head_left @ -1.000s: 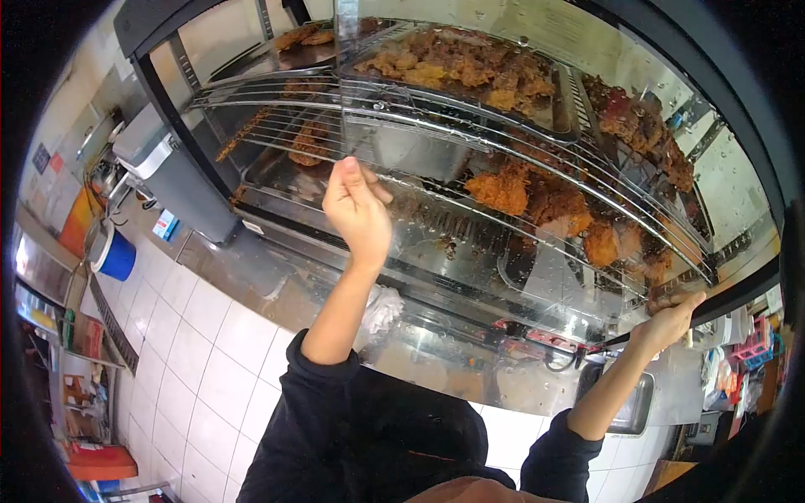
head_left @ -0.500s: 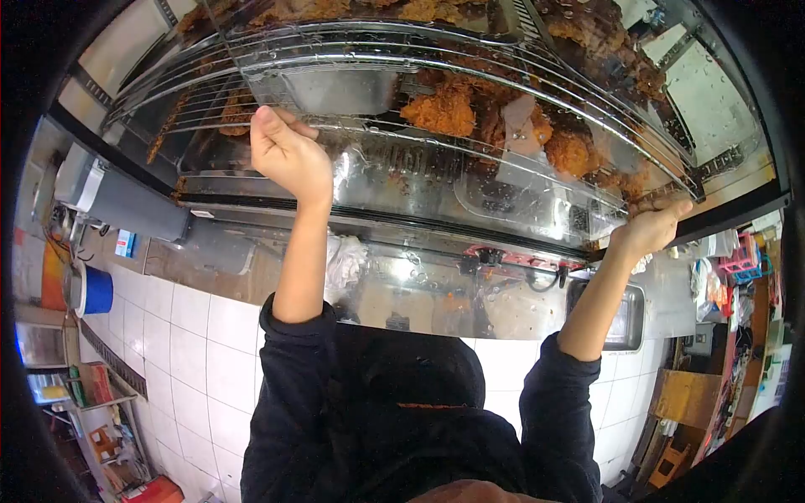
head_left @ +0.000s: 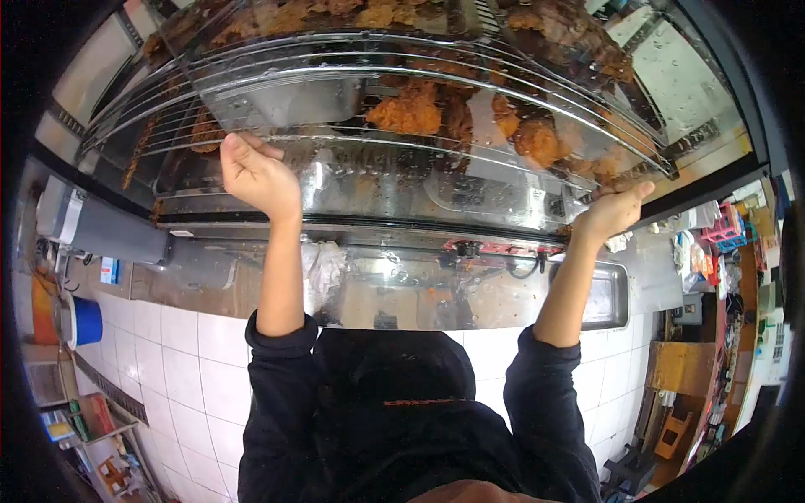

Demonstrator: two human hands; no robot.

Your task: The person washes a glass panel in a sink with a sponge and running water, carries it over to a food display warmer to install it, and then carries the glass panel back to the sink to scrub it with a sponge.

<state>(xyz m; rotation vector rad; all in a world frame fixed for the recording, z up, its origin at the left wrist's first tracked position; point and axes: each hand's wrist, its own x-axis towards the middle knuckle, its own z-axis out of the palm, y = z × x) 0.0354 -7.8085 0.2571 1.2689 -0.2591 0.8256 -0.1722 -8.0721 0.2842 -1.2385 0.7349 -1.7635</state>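
My left hand (head_left: 262, 178) is closed on the lower left part of a clear glass pane (head_left: 394, 163), thumb pointing up. Near the pane's lower right end, my right hand (head_left: 610, 215) grips it with the fingers partly hidden. Water drops dot the glass, which stands in front of a food display cabinet. Behind it, fried chicken pieces (head_left: 407, 111) lie on a wire rack (head_left: 335, 71), beside a metal tray (head_left: 310, 101). More browned pieces fill the upper shelf, seen through the glass.
Below the cabinet runs a steel counter (head_left: 394, 293) with a crumpled white cloth (head_left: 322, 272). A steel basin (head_left: 616, 293) sits at the right, by my forearm. A blue bucket (head_left: 86, 321) stands at the left on the white tiled floor (head_left: 180, 352).
The whole view has shifted, so the cabinet and both hands appear farther left. My hands keep their grip on the pane, and little else differs.
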